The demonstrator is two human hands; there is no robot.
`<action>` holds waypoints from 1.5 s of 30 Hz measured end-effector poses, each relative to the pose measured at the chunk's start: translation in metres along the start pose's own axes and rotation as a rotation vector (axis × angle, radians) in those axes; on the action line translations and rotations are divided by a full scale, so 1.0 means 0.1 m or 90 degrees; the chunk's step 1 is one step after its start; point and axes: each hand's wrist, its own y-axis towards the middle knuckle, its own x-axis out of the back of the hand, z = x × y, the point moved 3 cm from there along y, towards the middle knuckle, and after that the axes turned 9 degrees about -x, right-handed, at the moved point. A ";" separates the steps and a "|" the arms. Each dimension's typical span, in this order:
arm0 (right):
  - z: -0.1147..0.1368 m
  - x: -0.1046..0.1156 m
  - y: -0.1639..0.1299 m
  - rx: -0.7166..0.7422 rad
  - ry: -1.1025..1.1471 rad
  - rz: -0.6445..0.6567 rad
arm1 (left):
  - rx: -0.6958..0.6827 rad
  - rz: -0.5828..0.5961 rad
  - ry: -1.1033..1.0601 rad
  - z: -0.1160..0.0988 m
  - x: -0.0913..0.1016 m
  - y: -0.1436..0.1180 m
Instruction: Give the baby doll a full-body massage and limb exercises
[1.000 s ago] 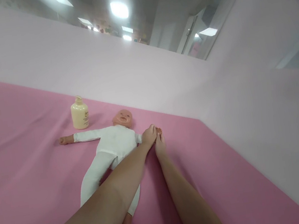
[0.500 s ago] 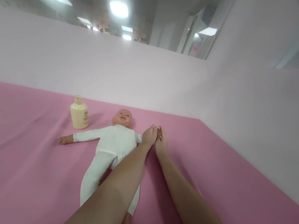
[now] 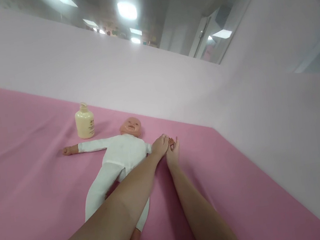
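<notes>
A baby doll (image 3: 121,154) in a white suit is seen lying on its back on a pink cloth (image 3: 31,187), its head toward the pale wall (image 3: 142,78). One doll arm is stretched away from the body, ending in a small bare fist; the other arm is hidden under the person's two hands. The left hand (image 3: 160,146) is laid over that doll arm just beside the doll's shoulder, fingers curled down — whether it is clamped on the sleeve cannot be told. The right hand (image 3: 173,152) is met with it on the far side from the doll's body, fingers loosely parted and turned upward; something small and reddish is glimpsed between the two hands, too small to make out. A cream pump bottle (image 3: 85,121) stands upright near the doll's head, above the outstretched arm; its label is unreadable. The doll's legs are partly covered by the left forearm, and one foot is cut off at the lower edge.
</notes>
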 end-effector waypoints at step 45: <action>-0.25 0.20 0.25 -0.092 0.015 -0.153 | 0.054 0.118 0.247 -0.16 -0.16 -0.14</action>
